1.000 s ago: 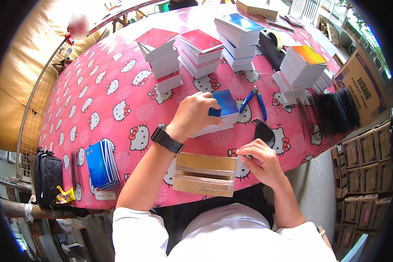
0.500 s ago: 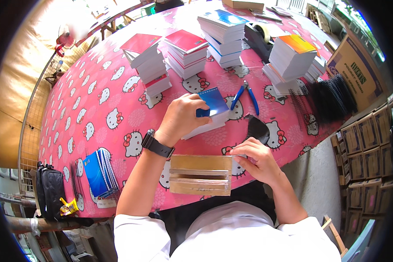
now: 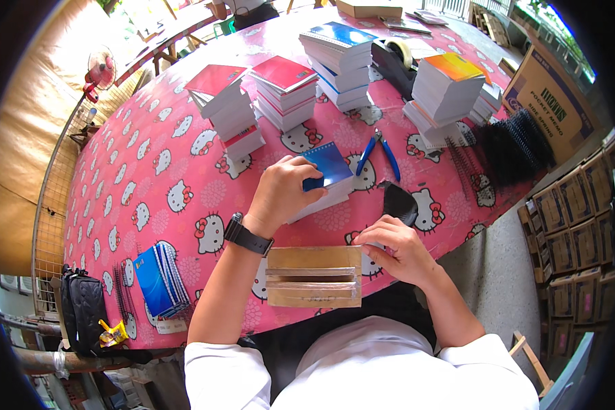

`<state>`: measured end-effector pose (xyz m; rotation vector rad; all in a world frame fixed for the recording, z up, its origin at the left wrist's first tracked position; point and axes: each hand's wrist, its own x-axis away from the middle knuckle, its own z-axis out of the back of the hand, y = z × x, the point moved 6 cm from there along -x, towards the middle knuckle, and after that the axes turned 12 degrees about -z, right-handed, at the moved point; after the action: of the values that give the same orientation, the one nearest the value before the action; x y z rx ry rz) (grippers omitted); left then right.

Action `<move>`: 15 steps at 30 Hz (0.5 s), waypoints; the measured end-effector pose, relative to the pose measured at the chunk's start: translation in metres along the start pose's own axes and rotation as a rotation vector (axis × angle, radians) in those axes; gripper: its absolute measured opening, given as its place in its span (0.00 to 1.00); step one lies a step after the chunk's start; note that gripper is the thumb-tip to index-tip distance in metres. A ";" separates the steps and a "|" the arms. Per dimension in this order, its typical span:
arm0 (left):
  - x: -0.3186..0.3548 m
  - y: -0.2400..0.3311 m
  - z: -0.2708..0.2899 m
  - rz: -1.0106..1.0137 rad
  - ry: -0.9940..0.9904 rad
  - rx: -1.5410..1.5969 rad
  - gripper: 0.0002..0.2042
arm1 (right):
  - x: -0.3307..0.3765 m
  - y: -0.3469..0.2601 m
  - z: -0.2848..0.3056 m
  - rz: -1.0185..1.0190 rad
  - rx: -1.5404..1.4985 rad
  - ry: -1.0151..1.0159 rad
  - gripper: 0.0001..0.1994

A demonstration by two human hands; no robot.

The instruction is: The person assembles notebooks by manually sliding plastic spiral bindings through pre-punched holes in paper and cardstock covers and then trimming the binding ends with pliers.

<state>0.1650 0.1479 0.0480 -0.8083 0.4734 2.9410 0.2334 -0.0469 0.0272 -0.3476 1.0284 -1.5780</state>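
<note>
My left hand, with a dark watch on its wrist, is closed on the left edge of a blue-covered notebook on top of a short stack of loose page blocks. Its fingers curl over the cover, and the thumb lies along the near side. Close to my body, a brown slotted block sits at the table's edge. At its upper right corner, my right hand has thumb and index finger pinched together; what is between them is too small to make out. Blue-handled pliers and a black curved object lie beyond that hand.
Red-covered stacks, a tall blue-covered stack and an orange-covered stack stand farther back. Black spiral wires lie right, near a cardboard box. Bound blue notebooks lie left on the pink patterned tablecloth.
The whole view has shifted slightly, showing more of a person at the far end. My left fingers stay on the blue notebook, and my right hand keeps its place by the block's corner.
</note>
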 end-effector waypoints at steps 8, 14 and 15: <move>0.003 -0.010 0.002 0.128 0.020 0.217 0.10 | -0.007 0.001 0.000 -0.010 -0.011 -0.006 0.07; 0.000 -0.006 0.007 0.144 0.070 0.120 0.09 | -0.013 0.010 -0.005 -0.073 -0.135 -0.047 0.07; -0.001 -0.007 0.006 0.157 0.049 0.163 0.09 | -0.013 0.013 -0.007 -0.101 -0.184 -0.064 0.07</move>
<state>0.1642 0.1567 0.0511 -0.8621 0.8040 2.9765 0.2406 -0.0311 0.0171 -0.5804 1.1239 -1.5544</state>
